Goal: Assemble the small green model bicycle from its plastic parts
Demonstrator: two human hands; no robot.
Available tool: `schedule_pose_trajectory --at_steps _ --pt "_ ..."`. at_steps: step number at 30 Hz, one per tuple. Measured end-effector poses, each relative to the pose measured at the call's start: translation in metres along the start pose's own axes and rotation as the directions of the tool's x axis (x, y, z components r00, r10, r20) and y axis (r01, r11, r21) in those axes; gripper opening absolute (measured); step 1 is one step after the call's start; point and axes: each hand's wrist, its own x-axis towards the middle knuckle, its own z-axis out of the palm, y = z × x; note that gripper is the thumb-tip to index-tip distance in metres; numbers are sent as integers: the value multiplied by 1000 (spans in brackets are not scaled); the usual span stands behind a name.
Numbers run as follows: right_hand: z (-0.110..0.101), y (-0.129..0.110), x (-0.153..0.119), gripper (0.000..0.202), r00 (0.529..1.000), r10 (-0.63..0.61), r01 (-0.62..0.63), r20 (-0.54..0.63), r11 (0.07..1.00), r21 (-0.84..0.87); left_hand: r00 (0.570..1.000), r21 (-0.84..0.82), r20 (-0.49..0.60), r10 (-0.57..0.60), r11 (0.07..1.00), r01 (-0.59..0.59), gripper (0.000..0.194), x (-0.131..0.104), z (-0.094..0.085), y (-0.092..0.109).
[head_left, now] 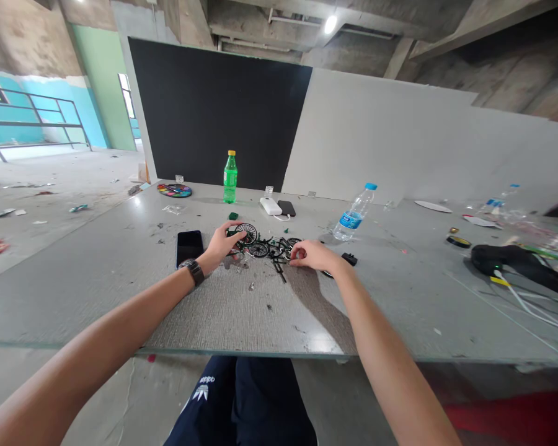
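My left hand (220, 246) is closed with its thumb and fingers on a small black spoked toy bicycle wheel (247, 233), which stands nearly upright. Beside it lies a cluster of black miniature bicycle parts, among them another wheel (259, 249) and a thin frame piece (279, 270). At the right end of this cluster my right hand (310, 254) is closed in a pinch. Whatever is between its fingertips is too small and hidden to make out. Part of one more wheel (327, 274) shows below my right wrist.
Around the parts are a phone (189, 248), a green bottle (230, 179), a white power bank (270, 206), a tilted water bottle (354, 214) and a small black piece (349, 259). A paint palette (175, 190) lies far left; a tape roll (458, 241) and cables lie right.
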Motion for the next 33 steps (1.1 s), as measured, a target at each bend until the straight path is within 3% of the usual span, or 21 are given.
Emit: schedule_pose_trajectory --at_steps 5,11,17,22,28,33 --pt "-2 3 1 16 999 16 -17 -47 1000 -12 1000 -2 3 -3 1000 3 44 2 -1 -2" --pt "-11 7 -6 17 992 -28 20 120 997 68 1000 6 11 2 1000 -2 47 2 -1 -3" --pt "-14 4 -10 13 988 -37 34 149 999 19 1000 7 6 2 1000 -2 46 3 -2 -5" --pt "-9 -3 -8 12 993 -29 28 117 1000 11 1000 4 5 -7 1000 7 48 4 -1 -5" --pt "-15 9 -8 23 991 -69 74 -116 996 43 1000 -3 3 -9 1000 9 46 1 -1 -1" --pt "-13 24 -6 17 999 4 -5 44 1000 24 1000 -8 7 -9 1000 9 44 -1 -1 1"
